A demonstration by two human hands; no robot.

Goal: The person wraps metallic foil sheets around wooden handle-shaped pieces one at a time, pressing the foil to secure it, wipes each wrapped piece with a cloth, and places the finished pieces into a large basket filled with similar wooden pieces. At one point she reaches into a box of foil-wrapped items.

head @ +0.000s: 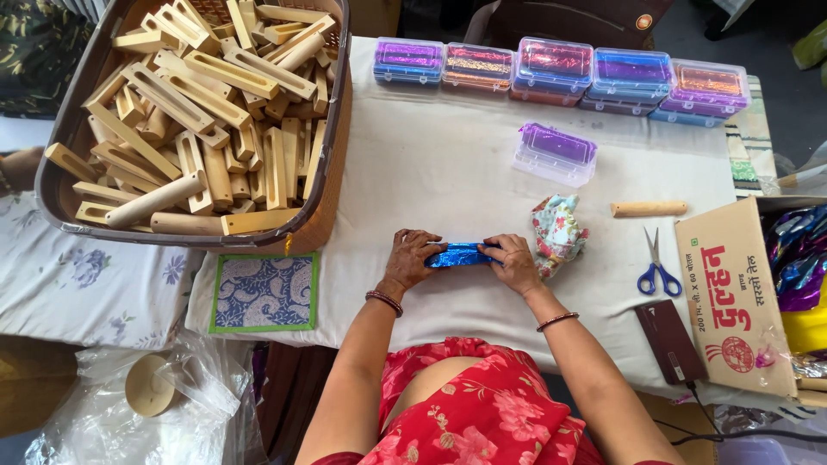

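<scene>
Both my hands press on a small long piece wrapped in shiny blue foil (459,254) that lies on the white cloth-covered table (448,164). My left hand (409,257) grips its left end, fingers curled over it. My right hand (512,258) holds the right end the same way. Just right of my right hand lies a crumpled floral cloth (558,231). Whatever is inside the foil is hidden.
A big brown basket (69,220) full of wooden blocks sits at the left. Several clear boxes of coloured foil (560,65) line the far edge, one more (554,153) nearer. A wooden stick (648,208), blue scissors (658,269), a dark wallet (670,340) and a cardboard box (732,297) lie right.
</scene>
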